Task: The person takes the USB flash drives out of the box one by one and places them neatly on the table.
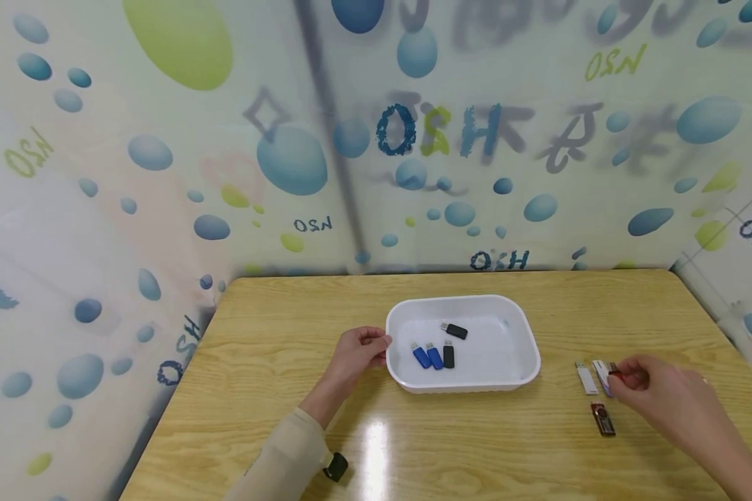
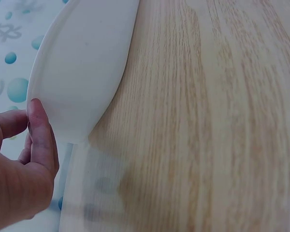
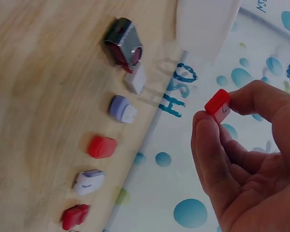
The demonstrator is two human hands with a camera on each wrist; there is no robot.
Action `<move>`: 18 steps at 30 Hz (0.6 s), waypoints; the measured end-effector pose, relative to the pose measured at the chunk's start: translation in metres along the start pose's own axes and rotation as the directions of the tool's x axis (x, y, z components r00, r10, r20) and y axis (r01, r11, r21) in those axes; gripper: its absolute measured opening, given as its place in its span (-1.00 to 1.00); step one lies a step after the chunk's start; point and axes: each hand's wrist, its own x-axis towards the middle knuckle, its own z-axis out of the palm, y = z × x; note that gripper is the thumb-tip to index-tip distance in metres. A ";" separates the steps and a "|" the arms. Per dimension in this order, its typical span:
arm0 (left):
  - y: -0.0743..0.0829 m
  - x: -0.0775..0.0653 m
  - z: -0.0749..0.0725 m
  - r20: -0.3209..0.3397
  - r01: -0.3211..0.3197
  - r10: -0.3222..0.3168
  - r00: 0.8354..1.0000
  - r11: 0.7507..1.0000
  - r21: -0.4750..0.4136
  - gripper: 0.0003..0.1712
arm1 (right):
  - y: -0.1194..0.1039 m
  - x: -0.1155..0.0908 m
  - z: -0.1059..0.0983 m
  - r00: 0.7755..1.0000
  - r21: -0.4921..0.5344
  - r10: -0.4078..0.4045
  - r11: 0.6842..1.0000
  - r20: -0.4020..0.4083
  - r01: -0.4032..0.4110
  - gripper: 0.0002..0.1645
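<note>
My left hand [image 1: 357,351] pinches the left rim of a white plastic tray [image 1: 491,356] between thumb and fingers. Inside the tray lie two blue USB sticks [image 1: 435,358] and two black USB sticks [image 1: 448,356]. Over at the right, my right hand [image 1: 664,386] pinches a red USB stick [image 3: 219,105], raised above the table in the right wrist view. Next to that hand on the table are a white USB stick [image 1: 586,379], a white and purple USB stick [image 1: 601,376] and a dark red USB stick with a metal cover [image 1: 603,419].
The wooden table [image 1: 276,313] backs onto a patterned curtain [image 1: 225,139] with blue and green drops. In the right wrist view, a red stick [image 3: 102,146], a white stick [image 3: 89,181] and another red stick [image 3: 75,216] stand in a row.
</note>
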 end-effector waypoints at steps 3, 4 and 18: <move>0.000 0.000 0.000 -0.001 0.002 -0.002 1.000 1.000 -0.005 -0.62 | 0.008 -0.003 0.006 1.000 -0.013 -0.026 1.000 0.002 0.026 -0.58; 0.000 0.000 0.001 -0.002 0.003 -0.003 1.000 1.000 -0.007 -0.63 | 0.011 -0.004 0.008 0.999 -0.013 -0.031 0.999 0.009 0.032 -0.60; 0.001 0.000 0.000 -0.004 0.012 -0.012 1.000 1.000 0.006 -0.61 | 0.030 -0.010 0.028 0.994 -0.022 0.013 1.000 0.105 -0.011 -0.58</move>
